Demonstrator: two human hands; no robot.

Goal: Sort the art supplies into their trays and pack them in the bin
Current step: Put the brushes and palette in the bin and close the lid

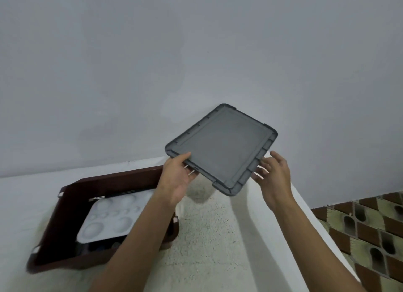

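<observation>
One lid (222, 148) aloft, left hand (176, 178) pinching edge

A white tabletop (207, 237) with a fine dark speckle runs back to a plain grey wall (152, 62). Its right edge slants toward the lower right, with brown and green patterned floor tiles (370, 226) beyond. Directly on the tabletop stands a dark brown, open-topped bin (72, 206), set askew at the left, well apart from that edge. A soft grey shadow lies on the surface right of the bin.
</observation>
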